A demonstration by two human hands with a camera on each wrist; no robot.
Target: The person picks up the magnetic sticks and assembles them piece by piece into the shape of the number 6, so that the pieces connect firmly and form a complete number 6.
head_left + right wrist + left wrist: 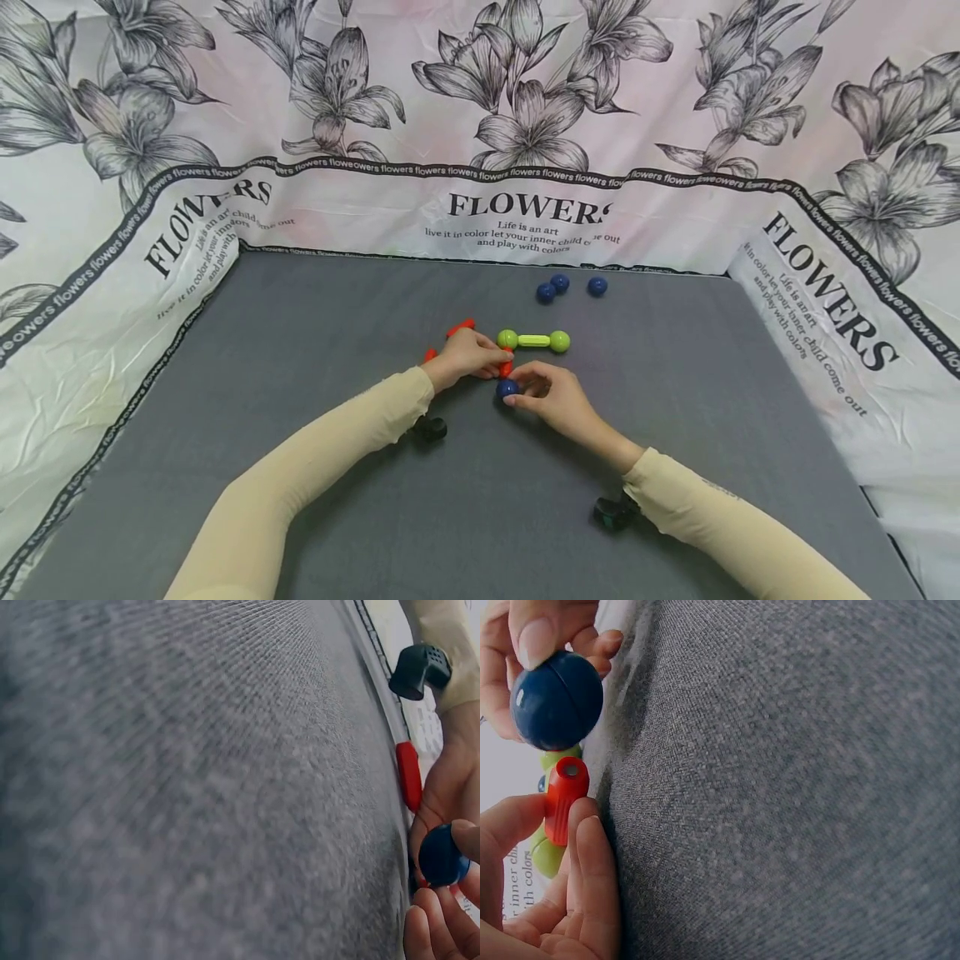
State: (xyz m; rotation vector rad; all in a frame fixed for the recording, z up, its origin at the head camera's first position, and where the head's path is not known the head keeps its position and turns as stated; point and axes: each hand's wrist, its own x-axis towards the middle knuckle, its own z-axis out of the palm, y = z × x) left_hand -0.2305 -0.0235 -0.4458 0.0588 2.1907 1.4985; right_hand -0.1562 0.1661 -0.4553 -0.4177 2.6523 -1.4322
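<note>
My left hand (474, 353) pinches a short red rod (566, 801) between thumb and fingers; a pale metal dot shows in its near end. My right hand (553, 397) pinches a dark blue ball (507, 388) at that end of the rod. In the left wrist view the ball (557, 701) hangs close to the rod's tip; whether they touch I cannot tell. The rod's far end meets a green ball (507, 338). From that ball a light green rod (534, 341) runs right to a second green ball (559, 341).
Two more red rods (461, 327) lie by the left hand, one partly hidden by the wrist. Several blue balls (597, 286) sit toward the back of the grey table (337, 308). Black cameras (615, 512) hang under both wrists. A flower-printed cloth (360, 200) stands behind.
</note>
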